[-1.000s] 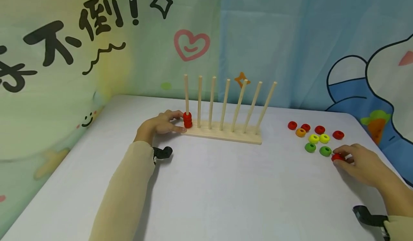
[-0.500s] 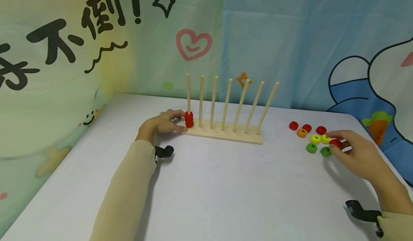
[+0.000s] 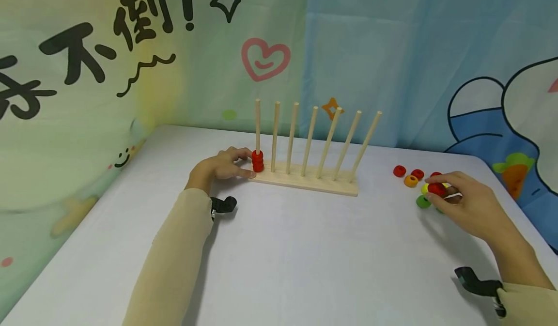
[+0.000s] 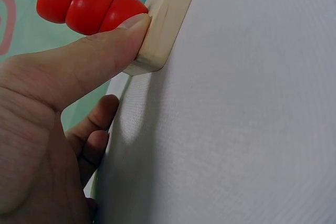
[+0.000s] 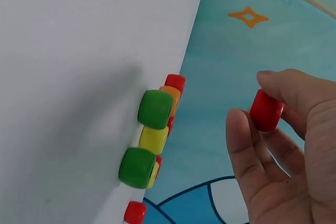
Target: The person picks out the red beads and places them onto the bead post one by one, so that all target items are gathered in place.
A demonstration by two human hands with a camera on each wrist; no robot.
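Note:
My left hand (image 3: 224, 163) grips the left end of a wooden peg stand (image 3: 309, 184), thumb at the front and fingers reaching behind. In the left wrist view the thumb lies against the base, beside three red beads (image 4: 89, 9) stacked on the leftmost peg. The other pegs are bare. Over at the right, my right hand (image 3: 471, 205) pinches a red bead (image 3: 437, 190) between thumb and fingers, lifted off the table. The right wrist view shows this bead (image 5: 266, 111) side-on, well apart from the loose beads.
Loose beads lie below the right hand: red (image 3: 399, 171), orange (image 3: 410, 180), yellow (image 3: 425, 189) and green (image 3: 423, 201), some partly hidden by it. A printed cloth (image 3: 362, 50) hangs behind the white table (image 3: 305, 258).
My right hand has picked the red bead up from beside the green beads and carried it up and leftward over the group. The left hand has kept its place at the stand.

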